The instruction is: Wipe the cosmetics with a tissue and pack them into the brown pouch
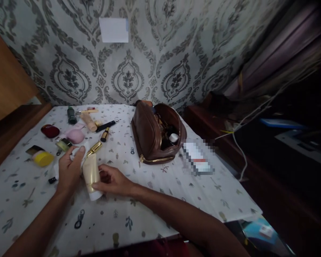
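Right hand (112, 179) pinches a cream plastic tube (91, 175); left hand (71, 166) curls round white cloth or tissue (74, 153) beside it. Seemingly midway: open brown leather bag (146, 132), partly filled, beyond right; loose cosmetics (76, 136) beyond left.

This looks like a room in a home, though which room is hard to tell. The wall wears ornate grey damask wallpaper (128, 80), with a plain white card (114, 30) on it. A white cloth (149, 217) printed with small plants covers the table, and personal make-up is scattered there: a cream-coloured tube (91, 175), a pink sponge (76, 136), a gold lipstick tube (94, 149), beside a brown zip bag (146, 132). A wooden panel (10, 71) stands at the left; at the right, bunched mauve fabric (286, 50) hangs like a curtain above loose pale cables (245, 157)
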Motion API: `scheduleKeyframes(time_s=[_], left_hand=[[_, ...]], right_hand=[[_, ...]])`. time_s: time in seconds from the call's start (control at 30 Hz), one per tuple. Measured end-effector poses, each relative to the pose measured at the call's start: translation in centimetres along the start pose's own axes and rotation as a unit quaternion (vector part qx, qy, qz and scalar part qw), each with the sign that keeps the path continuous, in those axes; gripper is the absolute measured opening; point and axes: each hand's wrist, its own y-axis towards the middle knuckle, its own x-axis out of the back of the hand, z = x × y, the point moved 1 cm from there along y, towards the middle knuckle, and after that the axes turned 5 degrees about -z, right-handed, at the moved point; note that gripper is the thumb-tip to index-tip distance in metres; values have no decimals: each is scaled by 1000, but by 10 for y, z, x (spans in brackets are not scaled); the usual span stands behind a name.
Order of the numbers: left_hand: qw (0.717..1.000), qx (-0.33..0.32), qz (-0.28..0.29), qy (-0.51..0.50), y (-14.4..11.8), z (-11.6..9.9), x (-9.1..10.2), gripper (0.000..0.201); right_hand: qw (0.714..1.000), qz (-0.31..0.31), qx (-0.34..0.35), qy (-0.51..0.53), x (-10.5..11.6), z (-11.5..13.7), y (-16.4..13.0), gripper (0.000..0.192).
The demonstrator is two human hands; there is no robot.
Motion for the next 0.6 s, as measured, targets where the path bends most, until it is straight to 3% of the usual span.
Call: scheduleKeyframes(time_s=[0.1, 0.27, 0.4, 0.6], left_hand=[[999, 17, 33, -9, 4, 0, 4, 49], [980, 53, 193, 14, 12, 5, 11, 61], [983, 67, 167, 40, 13, 11, 10, 61], [992, 111, 57, -18, 8, 11, 3, 53]], right_hand=[[999, 9, -20, 29, 2, 4, 1, 61], [998, 19, -29, 43, 5, 8, -1, 63], [999, 39, -6, 32, 2, 7, -3, 59], [999, 46, -18, 19, 1, 6, -2, 62]])
